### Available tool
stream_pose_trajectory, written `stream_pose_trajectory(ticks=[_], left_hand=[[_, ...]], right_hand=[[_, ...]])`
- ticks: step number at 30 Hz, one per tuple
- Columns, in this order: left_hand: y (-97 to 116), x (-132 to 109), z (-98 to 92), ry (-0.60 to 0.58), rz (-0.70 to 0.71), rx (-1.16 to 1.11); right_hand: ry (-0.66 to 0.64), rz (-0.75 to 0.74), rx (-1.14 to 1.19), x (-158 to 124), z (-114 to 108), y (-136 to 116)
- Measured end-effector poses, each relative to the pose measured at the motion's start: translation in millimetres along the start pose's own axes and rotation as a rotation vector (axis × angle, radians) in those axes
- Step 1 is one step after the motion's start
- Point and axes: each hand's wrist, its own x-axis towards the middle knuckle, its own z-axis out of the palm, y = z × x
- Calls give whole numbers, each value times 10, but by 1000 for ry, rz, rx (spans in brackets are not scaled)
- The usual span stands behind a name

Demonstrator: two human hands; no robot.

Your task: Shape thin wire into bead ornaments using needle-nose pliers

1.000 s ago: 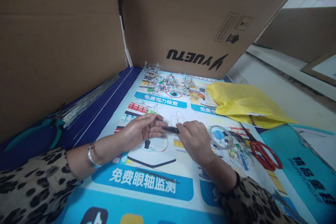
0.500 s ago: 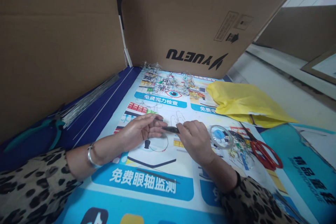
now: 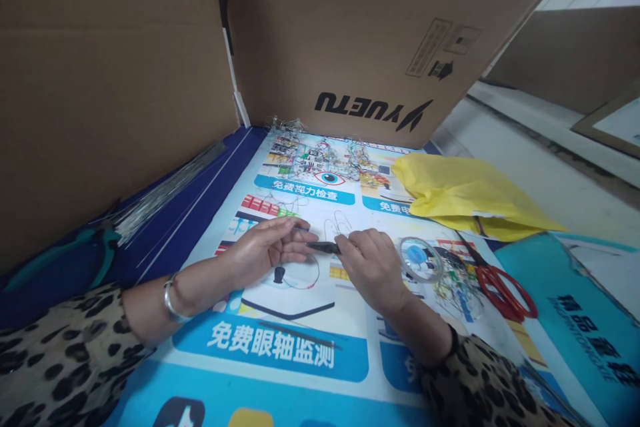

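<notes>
While the right hand (image 3: 371, 270) grips a slim black tool (image 3: 323, 247), can't tell if the half-curled left hand (image 3: 265, 247) holds anything; thin bent wires (image 3: 356, 156) upper-centre look done, straight silvery wires (image 3: 166, 191) mid-left don't.

Right hand (image 3: 373, 270) grips a slender dark tool (image 3: 323, 247), its tip at the left hand (image 3: 273, 247), above the printed sheet (image 3: 225, 387); wire tangles (image 3: 325, 155) near the sheet's far edge, red-handled scissors (image 3: 505, 293) by its right edge, yellow bag (image 3: 475, 193) at its far right corner.
</notes>
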Motion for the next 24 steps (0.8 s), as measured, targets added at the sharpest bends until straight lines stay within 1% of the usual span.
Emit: stream_pose_trajectory(ticks=[6,24], left_hand=[[-2,1,4,9,-6,16],[-14,-6,-12,-8,5,20]], right_hand=[[18,5,1,-5,5,-17],[20,-1,7,-5,-2,-15]])
